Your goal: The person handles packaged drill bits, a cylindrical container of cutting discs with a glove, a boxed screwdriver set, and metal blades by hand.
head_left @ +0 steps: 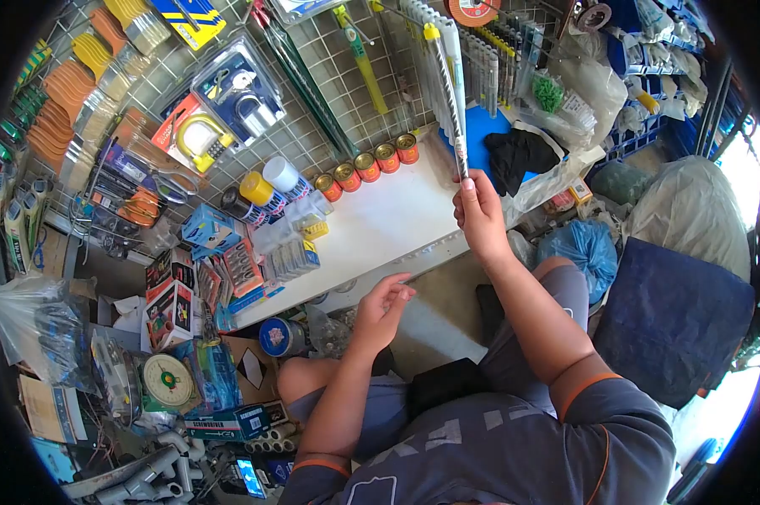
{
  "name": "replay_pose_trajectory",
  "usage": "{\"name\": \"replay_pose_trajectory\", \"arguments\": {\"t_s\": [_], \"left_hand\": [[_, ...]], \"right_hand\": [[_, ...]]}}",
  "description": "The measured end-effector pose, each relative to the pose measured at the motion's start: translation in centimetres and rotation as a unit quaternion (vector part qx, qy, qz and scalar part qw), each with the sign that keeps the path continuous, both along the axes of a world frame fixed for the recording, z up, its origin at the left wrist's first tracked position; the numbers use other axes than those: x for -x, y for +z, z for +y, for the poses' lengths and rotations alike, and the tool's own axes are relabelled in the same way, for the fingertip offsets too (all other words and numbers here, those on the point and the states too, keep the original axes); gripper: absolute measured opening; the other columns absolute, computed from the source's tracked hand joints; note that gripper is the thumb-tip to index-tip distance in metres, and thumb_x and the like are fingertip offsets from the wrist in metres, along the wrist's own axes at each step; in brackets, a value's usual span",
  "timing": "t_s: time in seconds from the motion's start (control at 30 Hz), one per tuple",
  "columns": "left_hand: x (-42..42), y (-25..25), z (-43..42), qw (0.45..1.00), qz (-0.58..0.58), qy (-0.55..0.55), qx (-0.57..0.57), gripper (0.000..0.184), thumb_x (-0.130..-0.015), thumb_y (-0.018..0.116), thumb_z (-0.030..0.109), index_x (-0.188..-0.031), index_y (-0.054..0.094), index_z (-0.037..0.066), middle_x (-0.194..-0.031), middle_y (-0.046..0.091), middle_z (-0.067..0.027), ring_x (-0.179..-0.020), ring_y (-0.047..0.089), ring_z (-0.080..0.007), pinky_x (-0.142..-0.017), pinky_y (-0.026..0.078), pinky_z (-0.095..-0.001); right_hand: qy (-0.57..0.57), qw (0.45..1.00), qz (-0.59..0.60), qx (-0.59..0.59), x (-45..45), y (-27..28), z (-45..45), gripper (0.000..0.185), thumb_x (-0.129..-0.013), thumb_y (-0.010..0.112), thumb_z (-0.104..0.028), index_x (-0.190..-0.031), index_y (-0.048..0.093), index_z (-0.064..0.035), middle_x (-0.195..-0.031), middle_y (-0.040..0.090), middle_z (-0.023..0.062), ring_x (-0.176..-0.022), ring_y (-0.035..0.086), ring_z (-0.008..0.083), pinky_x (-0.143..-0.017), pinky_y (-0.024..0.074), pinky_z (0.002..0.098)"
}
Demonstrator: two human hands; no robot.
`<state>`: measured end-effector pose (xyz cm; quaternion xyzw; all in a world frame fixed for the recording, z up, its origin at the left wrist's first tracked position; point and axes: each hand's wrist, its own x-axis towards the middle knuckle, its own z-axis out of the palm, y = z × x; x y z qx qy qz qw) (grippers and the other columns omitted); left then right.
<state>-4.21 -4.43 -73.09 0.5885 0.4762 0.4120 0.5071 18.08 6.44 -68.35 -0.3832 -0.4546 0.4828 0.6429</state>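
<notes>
My right hand (479,215) is closed round the lower end of a long drill bit (453,109). The bit stands nearly upright, has dark spiral flutes and a yellow top, and seems to be in a clear sleeve. Just behind it, more long bits in sleeves (479,63) hang from the wire grid. My left hand (384,311) hovers before the front edge of the white shelf (380,227), holding nothing, its fingers loosely apart.
Small orange cans (367,167) line the back of the shelf. Spray cans (262,189) and boxed goods (291,261) crowd its left end. A black cloth (519,156) lies on the right. Padlocks (249,109) and paintbrushes (85,71) hang on the grid.
</notes>
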Motion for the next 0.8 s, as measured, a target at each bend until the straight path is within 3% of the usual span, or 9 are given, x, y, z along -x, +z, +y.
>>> {"name": "replay_pose_trajectory", "arguments": {"t_s": [0.2,0.3,0.5,0.7,0.8], "left_hand": [[-0.2,-0.8,0.1,1.000,-0.008,-0.003,0.004,0.031,-0.101,0.059,0.012,-0.131,0.060,0.004,-0.103,0.072,-0.0093,-0.095,0.066,-0.0141,-0.086,0.052,-0.0294],[-0.1,-0.6,0.0,1.000,0.015,-0.013,0.018,0.031,-0.102,0.058,0.009,-0.132,0.058,0.003,-0.104,0.071,-0.0093,-0.099,0.066,-0.0144,-0.090,0.051,-0.0290],[-1.0,-0.4,0.9,0.998,0.054,-0.038,0.011,0.031,-0.102,0.057,0.009,-0.131,0.058,0.002,-0.104,0.071,-0.0095,-0.101,0.067,-0.0147,-0.091,0.051,-0.0295],[-1.4,-0.5,1.1,0.997,0.066,-0.048,0.010,0.031,-0.101,0.057,0.010,-0.131,0.059,0.003,-0.104,0.071,-0.0101,-0.101,0.067,-0.0160,-0.090,0.052,-0.0310],[-1.2,-0.6,1.3,0.996,0.071,-0.054,0.002,0.032,-0.100,0.058,0.011,-0.131,0.059,0.004,-0.104,0.071,-0.0104,-0.100,0.068,-0.0170,-0.090,0.052,-0.0317]], "right_hand": [[0.002,0.999,0.027,0.024,-0.2,0.3,0.1,0.021,-0.109,0.047,-0.026,-0.110,0.055,-0.0064,-0.072,0.042,-0.0064,-0.062,0.037,0.0035,-0.054,0.0314,0.0219],[-0.029,0.999,-0.026,0.003,0.1,-0.8,1.8,0.025,-0.109,0.047,-0.030,-0.110,0.056,-0.0064,-0.072,0.046,-0.0037,-0.059,0.041,0.0057,-0.053,0.0333,0.0228],[-0.099,0.993,-0.066,0.002,1.2,-3.4,8.0,0.031,-0.105,0.054,-0.029,-0.119,0.063,-0.0022,-0.079,0.055,-0.0014,-0.072,0.050,0.0075,-0.066,0.0439,0.0252],[-0.116,0.992,-0.049,-0.008,2.7,-4.1,12.7,0.039,-0.104,0.055,-0.029,-0.130,0.062,-0.0011,-0.082,0.059,0.0011,-0.075,0.053,0.0090,-0.069,0.0459,0.0258],[-0.153,0.986,-0.071,-0.017,3.3,-6.4,16.7,0.046,-0.104,0.055,-0.031,-0.134,0.058,0.0039,-0.092,0.066,0.0081,-0.084,0.060,0.0159,-0.080,0.0495,0.0313]]}}
